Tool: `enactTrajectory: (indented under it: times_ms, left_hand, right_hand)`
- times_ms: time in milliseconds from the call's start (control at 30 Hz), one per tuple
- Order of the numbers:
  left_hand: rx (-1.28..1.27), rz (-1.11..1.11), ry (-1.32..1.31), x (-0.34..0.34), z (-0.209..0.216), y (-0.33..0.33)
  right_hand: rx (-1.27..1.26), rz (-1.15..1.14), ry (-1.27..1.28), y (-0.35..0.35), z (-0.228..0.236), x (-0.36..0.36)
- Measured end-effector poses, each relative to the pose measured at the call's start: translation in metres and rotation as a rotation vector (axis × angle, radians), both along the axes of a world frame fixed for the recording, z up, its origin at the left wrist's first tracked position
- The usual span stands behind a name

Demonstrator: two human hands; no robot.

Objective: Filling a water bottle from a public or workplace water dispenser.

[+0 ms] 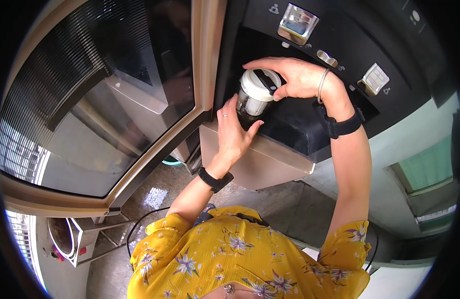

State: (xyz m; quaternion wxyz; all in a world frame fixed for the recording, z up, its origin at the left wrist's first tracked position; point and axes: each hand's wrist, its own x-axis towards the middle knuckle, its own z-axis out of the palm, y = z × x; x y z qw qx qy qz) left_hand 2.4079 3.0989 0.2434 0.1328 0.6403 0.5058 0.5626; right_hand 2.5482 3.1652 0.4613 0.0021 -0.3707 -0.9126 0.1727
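Observation:
A clear jar (251,105) with dark contents and a printed side stands in the black recess at the front of a large black machine. On top sits its white lid (255,82), with a black strip across it. My left hand (233,132) curves around the jar's near lower side, fingers on its left and thumb towards its right. From the far right, my right hand (300,79) reaches over the lid, with the thumb at its right edge and the fingers arched along its far edge. The right palm hides part of the machine's recess.
Left of the jar, a glass-panelled door (105,99) with a bronze frame stands swung out. The machine's bronze ledge (260,157) juts towards me. Metal fittings (298,22) and another at right (375,79) line the black panel. A white-framed stand (73,241) is low at left.

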Motion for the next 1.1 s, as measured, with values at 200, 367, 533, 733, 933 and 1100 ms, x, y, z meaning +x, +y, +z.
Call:
enactTrajectory:
  times_ms: [200, 367, 533, 733, 933, 1100]
  left_hand:
    - [0.052, 0.057, 0.002, 0.004, 0.006, 0.000]
    - [0.042, 0.104, 0.005, 0.004, 0.010, 0.005]
    - [0.085, 0.148, 0.068, 0.004, 0.010, 0.009]
    - [0.087, 0.158, 0.105, 0.004, 0.010, 0.010]
    - [0.100, 0.159, 0.101, 0.006, 0.008, 0.011]
    - [0.046, 0.165, 0.105, 0.007, 0.013, 0.008]
  right_hand:
    - [-0.001, 0.073, 0.001, 0.004, -0.002, 0.003]
    - [0.065, 0.044, -0.040, 0.006, -0.008, 0.003]
    - [0.092, 0.028, -0.046, 0.004, -0.007, 0.001]
    - [0.122, -0.008, -0.099, 0.002, -0.002, -0.001]
    - [0.087, -0.029, -0.086, 0.001, -0.003, 0.001]
    - [0.037, 0.059, 0.070, 0.009, -0.015, 0.011]
